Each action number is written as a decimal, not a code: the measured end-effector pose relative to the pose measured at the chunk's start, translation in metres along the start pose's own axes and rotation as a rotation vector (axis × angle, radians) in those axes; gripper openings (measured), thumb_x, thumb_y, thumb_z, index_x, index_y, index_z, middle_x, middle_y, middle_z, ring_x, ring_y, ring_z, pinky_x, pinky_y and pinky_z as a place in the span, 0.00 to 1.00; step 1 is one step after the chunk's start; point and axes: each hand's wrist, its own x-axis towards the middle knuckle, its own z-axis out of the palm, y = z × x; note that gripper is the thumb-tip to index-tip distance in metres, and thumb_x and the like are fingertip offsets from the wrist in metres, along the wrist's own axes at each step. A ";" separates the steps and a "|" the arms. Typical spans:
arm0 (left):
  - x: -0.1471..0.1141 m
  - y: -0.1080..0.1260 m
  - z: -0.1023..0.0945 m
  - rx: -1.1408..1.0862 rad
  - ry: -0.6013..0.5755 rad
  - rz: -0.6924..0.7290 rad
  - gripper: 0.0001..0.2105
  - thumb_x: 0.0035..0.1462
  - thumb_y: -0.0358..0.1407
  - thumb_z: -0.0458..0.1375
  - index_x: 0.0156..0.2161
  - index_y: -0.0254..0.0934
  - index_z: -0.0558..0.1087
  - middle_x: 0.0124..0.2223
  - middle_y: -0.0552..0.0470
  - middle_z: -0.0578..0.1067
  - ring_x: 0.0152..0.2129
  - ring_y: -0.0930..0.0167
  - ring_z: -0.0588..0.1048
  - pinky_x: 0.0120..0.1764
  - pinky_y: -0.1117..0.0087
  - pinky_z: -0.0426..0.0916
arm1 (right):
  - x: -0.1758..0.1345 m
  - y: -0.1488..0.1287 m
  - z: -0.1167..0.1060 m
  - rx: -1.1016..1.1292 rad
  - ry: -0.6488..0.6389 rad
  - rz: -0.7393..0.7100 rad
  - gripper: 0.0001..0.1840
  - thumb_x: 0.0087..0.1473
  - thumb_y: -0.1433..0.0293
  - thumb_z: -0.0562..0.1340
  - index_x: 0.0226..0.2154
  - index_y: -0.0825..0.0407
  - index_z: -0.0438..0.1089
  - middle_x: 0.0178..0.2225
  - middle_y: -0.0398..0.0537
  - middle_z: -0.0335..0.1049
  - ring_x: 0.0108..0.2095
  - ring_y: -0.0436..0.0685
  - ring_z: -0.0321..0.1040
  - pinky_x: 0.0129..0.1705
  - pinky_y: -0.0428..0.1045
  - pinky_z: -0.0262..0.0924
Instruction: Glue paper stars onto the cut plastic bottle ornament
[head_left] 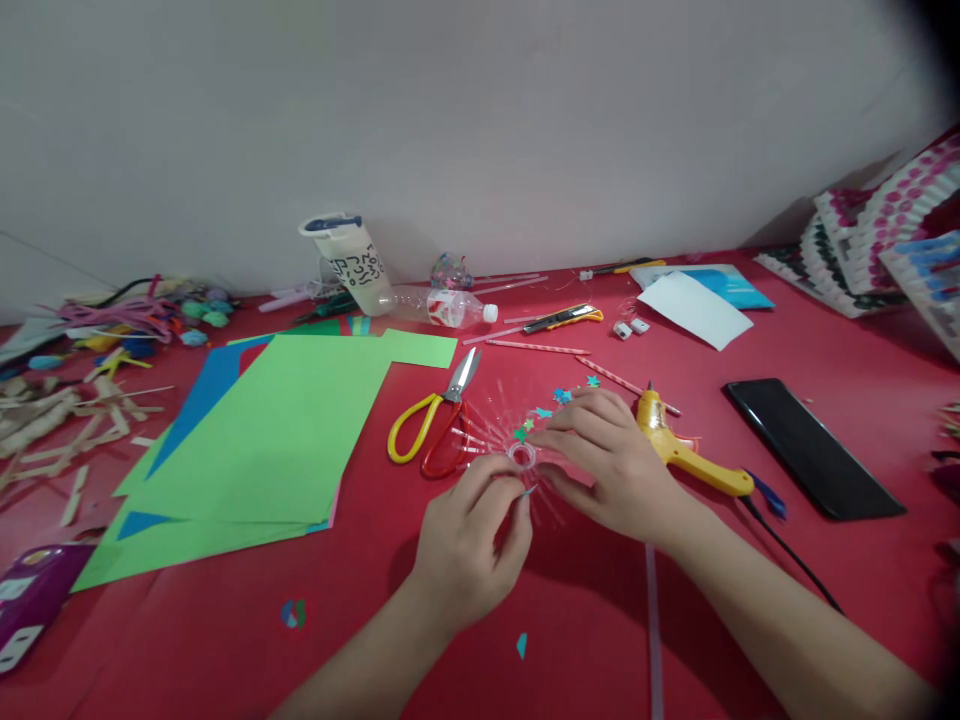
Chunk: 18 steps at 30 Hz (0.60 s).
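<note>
A clear plastic bottle top cut into strips (pixel 523 457) lies with its neck ring upward and its strips fanned out. Small green and blue stars (pixel 562 396) sit along the strips on its far right side. My left hand (pixel 480 530) is closed in a pinch at the near side of the ring, on a small bluish piece (pixel 529 491) whose shape is mostly hidden. Over the right side of the strips rests my right hand (pixel 611 460), thumb and fingers apart. A yellow hot glue gun (pixel 694 460) lies just beyond it, and scissors (pixel 450 400) lie left of the strips.
Green paper sheets (pixel 277 430) cover the left of the red table (pixel 337 640). A plastic bottle (pixel 442 308), a patterned cup (pixel 349 262) and a box cutter (pixel 564 318) are at the back. A black phone (pixel 814 448) and the glue gun's cord (pixel 795 560) lie right.
</note>
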 end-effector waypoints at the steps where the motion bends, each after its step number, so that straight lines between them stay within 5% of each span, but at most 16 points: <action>1: 0.000 0.000 0.000 -0.004 0.003 0.004 0.08 0.53 0.23 0.54 0.38 0.36 0.67 0.40 0.47 0.71 0.32 0.72 0.71 0.32 0.74 0.68 | 0.000 0.000 0.000 -0.002 -0.002 -0.001 0.11 0.53 0.71 0.60 0.41 0.51 0.70 0.36 0.48 0.71 0.40 0.57 0.62 0.49 0.58 0.56; 18: -0.001 0.000 0.000 -0.019 -0.007 0.010 0.09 0.52 0.22 0.55 0.38 0.35 0.67 0.41 0.46 0.71 0.34 0.71 0.72 0.34 0.73 0.68 | -0.001 -0.001 0.000 -0.034 0.005 -0.043 0.06 0.56 0.73 0.59 0.37 0.51 0.70 0.33 0.44 0.71 0.38 0.54 0.60 0.52 0.57 0.54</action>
